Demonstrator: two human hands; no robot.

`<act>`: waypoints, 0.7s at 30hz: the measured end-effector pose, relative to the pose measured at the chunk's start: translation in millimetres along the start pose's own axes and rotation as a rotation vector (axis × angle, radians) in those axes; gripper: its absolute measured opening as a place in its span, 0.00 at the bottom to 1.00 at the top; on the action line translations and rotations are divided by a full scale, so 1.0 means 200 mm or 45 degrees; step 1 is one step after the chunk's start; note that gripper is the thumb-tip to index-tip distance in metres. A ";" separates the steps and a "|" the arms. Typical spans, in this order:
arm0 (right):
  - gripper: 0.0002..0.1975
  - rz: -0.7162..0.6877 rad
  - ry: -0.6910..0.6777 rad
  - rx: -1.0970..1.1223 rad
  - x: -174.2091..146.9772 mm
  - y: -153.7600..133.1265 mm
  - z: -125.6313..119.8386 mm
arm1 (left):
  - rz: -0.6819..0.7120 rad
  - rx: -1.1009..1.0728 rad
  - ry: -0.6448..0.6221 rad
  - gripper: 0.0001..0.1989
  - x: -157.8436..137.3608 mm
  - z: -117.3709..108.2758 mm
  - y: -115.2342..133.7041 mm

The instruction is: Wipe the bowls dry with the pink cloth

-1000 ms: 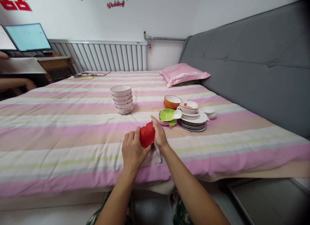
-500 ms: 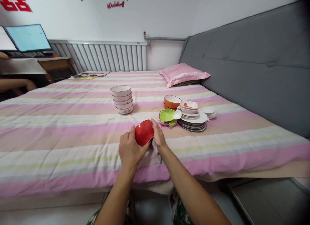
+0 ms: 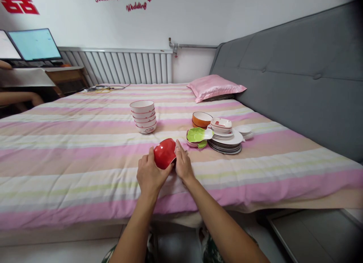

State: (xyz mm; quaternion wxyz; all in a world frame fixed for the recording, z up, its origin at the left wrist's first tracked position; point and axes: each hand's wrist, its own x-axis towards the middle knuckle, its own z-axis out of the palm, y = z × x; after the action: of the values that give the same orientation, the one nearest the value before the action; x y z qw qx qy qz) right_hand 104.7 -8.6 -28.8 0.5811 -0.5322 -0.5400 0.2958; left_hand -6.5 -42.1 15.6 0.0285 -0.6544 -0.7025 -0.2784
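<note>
Head-height view, forward and down

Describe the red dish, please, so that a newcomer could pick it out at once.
Start at the striped bed and look toward its near edge. There the left hand grips the dish, with the right hand at its other side. Its glossy red surface sets it apart from the stacked white bowls and green dish beyond.

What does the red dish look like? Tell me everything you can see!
The red dish is shiny and smooth, perhaps ceramic, with a thin pale edge along the bottom. It is tilted, one red face toward the camera. The left hand grips its left side; the right hand is at its right edge. It is above the striped bedspread, near its front edge.
</note>
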 end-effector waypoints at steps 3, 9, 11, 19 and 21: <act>0.28 -0.078 -0.007 -0.099 -0.02 -0.02 0.00 | -0.016 -0.006 -0.006 0.43 0.01 0.00 0.00; 0.26 -0.205 -0.024 -0.312 -0.06 -0.06 0.00 | -0.065 -0.020 -0.033 0.43 0.01 -0.01 0.00; 0.25 -0.244 -0.031 -0.367 -0.07 -0.07 0.00 | -0.081 -0.025 -0.050 0.43 0.02 -0.01 0.00; 0.24 -0.397 -0.079 -0.617 -0.13 -0.13 0.00 | -0.117 -0.047 -0.086 0.40 0.04 -0.02 -0.01; 0.24 -0.443 -0.087 -0.651 -0.15 -0.14 0.01 | -0.125 -0.055 -0.081 0.39 0.04 -0.01 -0.02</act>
State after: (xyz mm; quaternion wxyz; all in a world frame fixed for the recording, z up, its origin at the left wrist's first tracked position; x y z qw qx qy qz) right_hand 90.3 -42.2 -12.1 0.4517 -0.5504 -0.6992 0.0641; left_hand -12.6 -35.8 19.4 -0.0216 -0.6283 -0.7281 -0.2734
